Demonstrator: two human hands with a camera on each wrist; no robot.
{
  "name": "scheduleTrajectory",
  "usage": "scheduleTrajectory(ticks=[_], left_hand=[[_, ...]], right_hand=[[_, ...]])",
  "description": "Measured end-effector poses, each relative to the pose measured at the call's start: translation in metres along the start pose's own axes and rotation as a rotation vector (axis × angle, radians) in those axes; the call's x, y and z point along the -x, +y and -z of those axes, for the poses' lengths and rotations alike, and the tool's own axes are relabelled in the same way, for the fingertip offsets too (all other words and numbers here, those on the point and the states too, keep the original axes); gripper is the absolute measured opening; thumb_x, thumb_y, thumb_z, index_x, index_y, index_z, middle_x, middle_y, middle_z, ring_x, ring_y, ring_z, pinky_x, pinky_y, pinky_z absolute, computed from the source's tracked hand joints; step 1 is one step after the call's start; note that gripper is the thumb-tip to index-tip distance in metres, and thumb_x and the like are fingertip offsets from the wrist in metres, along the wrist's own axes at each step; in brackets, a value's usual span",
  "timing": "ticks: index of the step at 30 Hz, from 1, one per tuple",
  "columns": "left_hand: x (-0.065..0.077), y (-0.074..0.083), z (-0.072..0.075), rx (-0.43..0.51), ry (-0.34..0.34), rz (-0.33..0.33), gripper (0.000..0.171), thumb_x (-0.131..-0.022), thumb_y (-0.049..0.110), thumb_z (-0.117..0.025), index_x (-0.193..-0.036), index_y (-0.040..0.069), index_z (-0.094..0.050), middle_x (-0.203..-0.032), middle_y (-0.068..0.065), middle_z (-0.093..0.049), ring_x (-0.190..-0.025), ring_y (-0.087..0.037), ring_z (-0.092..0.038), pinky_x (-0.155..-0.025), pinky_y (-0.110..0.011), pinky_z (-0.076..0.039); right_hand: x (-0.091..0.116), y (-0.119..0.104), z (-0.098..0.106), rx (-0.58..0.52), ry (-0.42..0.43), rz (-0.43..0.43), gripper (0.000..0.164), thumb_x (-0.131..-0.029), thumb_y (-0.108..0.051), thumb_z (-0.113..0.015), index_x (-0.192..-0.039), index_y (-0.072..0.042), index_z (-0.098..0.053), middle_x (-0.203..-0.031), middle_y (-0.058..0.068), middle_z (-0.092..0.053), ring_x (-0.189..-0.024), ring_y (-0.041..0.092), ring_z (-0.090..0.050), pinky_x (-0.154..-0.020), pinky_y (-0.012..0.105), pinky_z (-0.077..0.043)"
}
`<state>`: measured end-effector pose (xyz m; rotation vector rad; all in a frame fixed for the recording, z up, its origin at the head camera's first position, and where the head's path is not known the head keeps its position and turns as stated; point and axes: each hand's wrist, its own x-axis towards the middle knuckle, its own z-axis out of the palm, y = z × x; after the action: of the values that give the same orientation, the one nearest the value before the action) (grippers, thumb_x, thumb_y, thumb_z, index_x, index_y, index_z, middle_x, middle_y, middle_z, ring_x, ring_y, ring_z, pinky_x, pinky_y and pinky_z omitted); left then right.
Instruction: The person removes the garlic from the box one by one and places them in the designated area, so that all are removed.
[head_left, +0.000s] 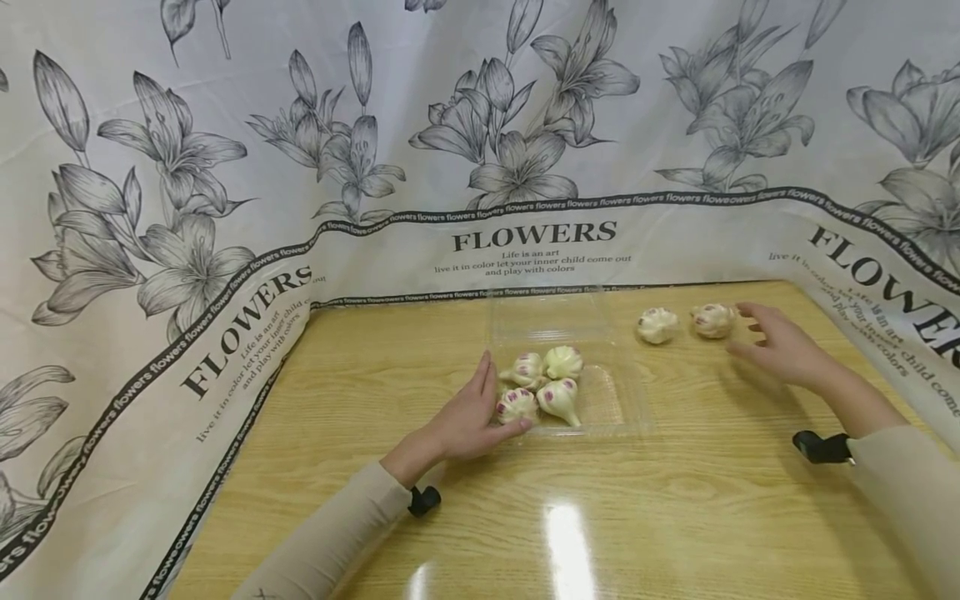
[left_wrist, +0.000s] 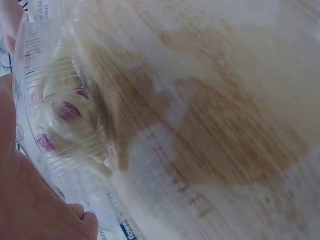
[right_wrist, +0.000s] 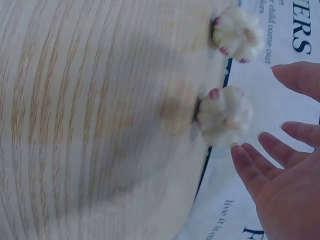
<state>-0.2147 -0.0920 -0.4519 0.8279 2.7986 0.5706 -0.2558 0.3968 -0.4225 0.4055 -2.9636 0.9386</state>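
A clear plastic clamshell box (head_left: 603, 392) lies on the table with its transparent lid (head_left: 549, 318) folded back. Inside its left part sit several garlic bulbs, white with purple patches, among them a front one with its stem toward me (head_left: 559, 400). My left hand (head_left: 467, 421) rests against the box's front left corner, fingers extended along the side and thumb along the front rim. Two more bulbs lie to the right of the box, a left one (head_left: 657, 325) and a right one (head_left: 712, 321). Beside the right bulb, my right hand (head_left: 783, 346) spreads its fingers, fingertips close to it.
The wooden table (head_left: 360, 367) extends around the box, with glossy light reflections near the front. A white curtain (head_left: 390, 250) printed with flowers and lettering borders the table at the back and sides. Black wrist mounts (head_left: 820, 447) stick out below both wrists.
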Motion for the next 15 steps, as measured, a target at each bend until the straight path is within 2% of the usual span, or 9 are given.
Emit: scheduleTrajectory(ticks=[5,11,15], left_hand=[[0.001,0.0,0.0,0.005,-0.002,0.001,0.116,-0.095,0.076,-0.044,-0.16,-0.004,0.008,-0.168,-0.021,0.018,-0.155,-0.036,-0.014,-0.125,-0.038,-0.02],[0.0,0.0,0.0,0.006,-0.002,0.006,0.116,-0.095,0.076,-0.045,-0.16,-0.003,0.008,-0.168,-0.02,0.018,-0.155,-0.036,-0.014,-0.125,-0.038,-0.02],[-0.001,0.0,0.0,0.003,-0.002,0.006,0.115,-0.095,0.077,-0.044,-0.16,-0.003,0.008,-0.168,-0.021,0.017,-0.155,-0.036,-0.015,-0.125,-0.038,-0.02]], right_hand=[[0.005,-0.025,-0.002,0.0,0.01,0.047,0.069,-0.101,-0.011,-0.064,-0.148,0.021,-0.027,-0.146,0.047,-0.03,-0.123,0.066,-0.039,-0.096,0.076,-0.041],[0.007,-0.055,-0.011,0.0,0.029,0.153,0.063,-0.098,-0.009,-0.067,-0.146,0.018,-0.037,-0.141,0.041,-0.043,-0.119,0.059,-0.05,-0.095,0.071,-0.046],[0.008,-0.072,-0.019,-0.01,0.006,0.192,0.059,-0.098,-0.009,-0.068,-0.145,0.015,-0.041,-0.14,0.037,-0.048,-0.118,0.056,-0.054,-0.095,0.068,-0.049]])
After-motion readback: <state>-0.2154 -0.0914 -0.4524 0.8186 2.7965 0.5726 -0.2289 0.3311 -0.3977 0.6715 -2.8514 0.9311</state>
